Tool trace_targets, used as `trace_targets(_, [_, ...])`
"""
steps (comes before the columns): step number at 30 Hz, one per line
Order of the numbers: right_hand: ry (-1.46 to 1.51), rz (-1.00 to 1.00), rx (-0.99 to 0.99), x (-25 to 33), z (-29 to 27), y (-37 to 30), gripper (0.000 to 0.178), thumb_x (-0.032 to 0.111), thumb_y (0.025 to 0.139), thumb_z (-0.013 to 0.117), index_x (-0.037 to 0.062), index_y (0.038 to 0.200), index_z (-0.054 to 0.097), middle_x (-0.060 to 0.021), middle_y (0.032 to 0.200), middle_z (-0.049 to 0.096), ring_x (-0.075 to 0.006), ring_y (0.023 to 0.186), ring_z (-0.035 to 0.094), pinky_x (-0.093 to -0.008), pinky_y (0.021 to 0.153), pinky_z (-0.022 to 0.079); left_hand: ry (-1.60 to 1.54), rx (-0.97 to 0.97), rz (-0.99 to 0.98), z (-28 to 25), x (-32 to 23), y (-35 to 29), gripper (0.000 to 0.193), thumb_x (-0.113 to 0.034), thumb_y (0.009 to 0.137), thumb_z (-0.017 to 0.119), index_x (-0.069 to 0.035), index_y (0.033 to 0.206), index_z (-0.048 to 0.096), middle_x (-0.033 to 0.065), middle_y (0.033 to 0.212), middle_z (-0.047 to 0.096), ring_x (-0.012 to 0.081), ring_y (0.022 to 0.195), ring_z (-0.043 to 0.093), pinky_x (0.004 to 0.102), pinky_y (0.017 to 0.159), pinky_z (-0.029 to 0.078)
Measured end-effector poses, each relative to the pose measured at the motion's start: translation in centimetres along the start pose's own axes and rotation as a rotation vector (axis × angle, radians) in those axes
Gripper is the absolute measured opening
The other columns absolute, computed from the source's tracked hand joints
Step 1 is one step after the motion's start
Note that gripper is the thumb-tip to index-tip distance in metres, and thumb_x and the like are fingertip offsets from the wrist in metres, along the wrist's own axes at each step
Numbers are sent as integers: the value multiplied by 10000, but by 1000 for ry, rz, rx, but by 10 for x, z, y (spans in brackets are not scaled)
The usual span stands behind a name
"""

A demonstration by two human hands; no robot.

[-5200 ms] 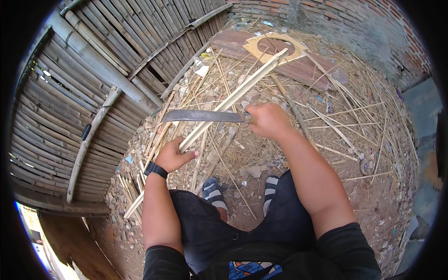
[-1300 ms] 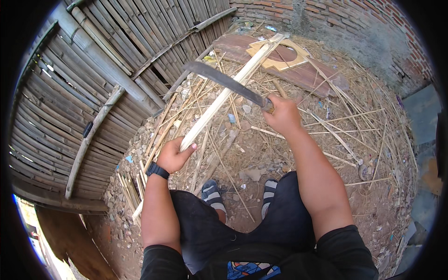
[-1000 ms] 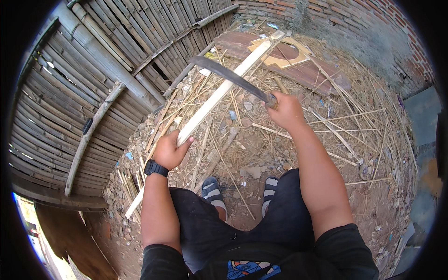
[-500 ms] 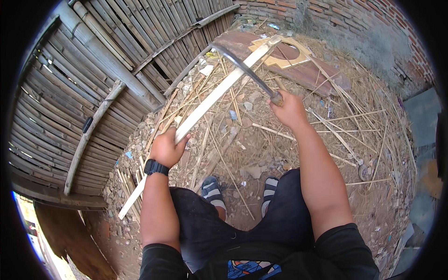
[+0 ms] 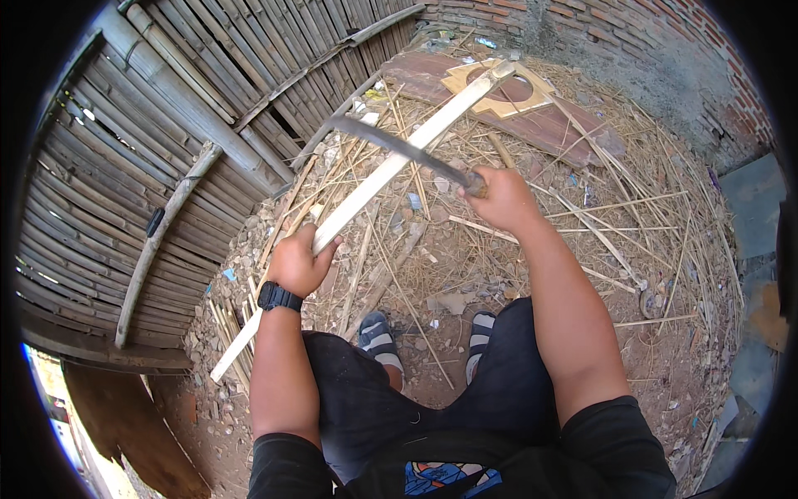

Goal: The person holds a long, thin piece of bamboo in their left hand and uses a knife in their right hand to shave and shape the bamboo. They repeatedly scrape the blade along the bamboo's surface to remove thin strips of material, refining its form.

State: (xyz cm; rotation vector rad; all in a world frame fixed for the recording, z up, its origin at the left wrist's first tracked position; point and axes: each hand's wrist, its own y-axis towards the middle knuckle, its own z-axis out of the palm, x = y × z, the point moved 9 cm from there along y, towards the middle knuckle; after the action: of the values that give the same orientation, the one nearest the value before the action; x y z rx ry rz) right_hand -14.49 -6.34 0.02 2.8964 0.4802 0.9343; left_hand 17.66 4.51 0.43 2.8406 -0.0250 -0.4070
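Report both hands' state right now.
Left hand: closed around a long, pale bamboo strip.
Right hand: closed, holding a long, dark metal machete.

Worn on the head, the one wide fisheye camera looks steeply down and forward. The black shirt (image 5: 540,474) is nearest, the hands (image 5: 299,263) close beyond, the feet (image 5: 381,341) and littered ground (image 5: 657,358) lower down; the brick wall (image 5: 582,33) at the ground's far edge stands farthest off.
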Motion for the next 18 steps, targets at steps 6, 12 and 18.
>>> trace_targets(6, [-23, 106, -78, -34, -9, -1, 448, 342, 832, 762, 92, 1197, 693, -220, 952, 710, -362, 889, 693, -443, 792, 545, 41, 48, 30, 7, 5, 4, 387, -385, 885, 738, -18, 850, 621, 204, 708, 658, 403, 700, 670, 465, 647, 534])
trace_targets(12, [-220, -213, 136, 27, 24, -14, 404, 352, 832, 773, 64, 1106, 700, -207, 819, 700, -385, 796, 685, -454, 742, 535, -6, 26, 56, 6, -12, 3, 389, -384, 888, 724, -26, 810, 592, 212, 740, 658, 424, 710, 651, 498, 650, 525])
trace_targets(18, [53, 114, -29, -23, -6, 2, 427, 356, 822, 769, 61, 1122, 697, -204, 977, 722, -368, 907, 697, -447, 803, 547, -2, 27, 14, 3, 2, 3, 403, -399, 888, 724, -21, 812, 604, 215, 732, 653, 420, 710, 652, 496, 653, 523])
